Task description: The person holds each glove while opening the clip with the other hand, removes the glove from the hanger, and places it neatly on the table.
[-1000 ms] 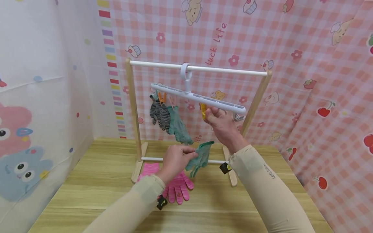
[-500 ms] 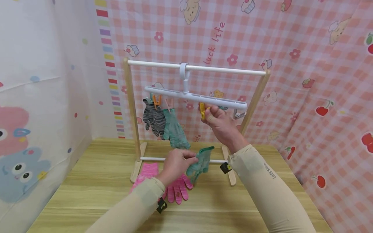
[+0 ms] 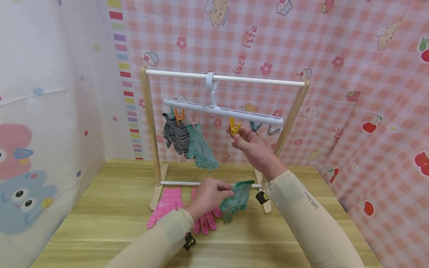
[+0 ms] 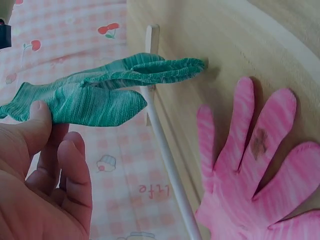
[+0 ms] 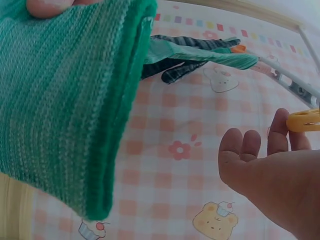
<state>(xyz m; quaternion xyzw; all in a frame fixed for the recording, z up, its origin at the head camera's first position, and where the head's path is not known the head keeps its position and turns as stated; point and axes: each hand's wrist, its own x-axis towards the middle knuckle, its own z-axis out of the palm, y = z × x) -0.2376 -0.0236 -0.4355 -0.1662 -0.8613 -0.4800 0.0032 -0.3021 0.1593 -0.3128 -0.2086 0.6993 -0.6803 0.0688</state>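
Fingers on my left hand (image 3: 211,195) pinch the green glove (image 3: 238,199), at six o'clock from the yellow clip (image 3: 233,130). My right hand (image 3: 256,149) loosely touches the clip; a weak pinch might drop the glove.

Left hand (image 3: 209,197) pinching, well below hanger (image 3: 221,110); right hand (image 3: 258,150) just under hanger, fingers (image 5: 231,150) bent (both forearms (image 3: 151,238) sleeved).

Wood-grain table (image 3: 268,238), pink glove (image 3: 169,203), second pink glove (image 3: 205,220) beside it, wooden-framed rack (image 3: 151,128) standing
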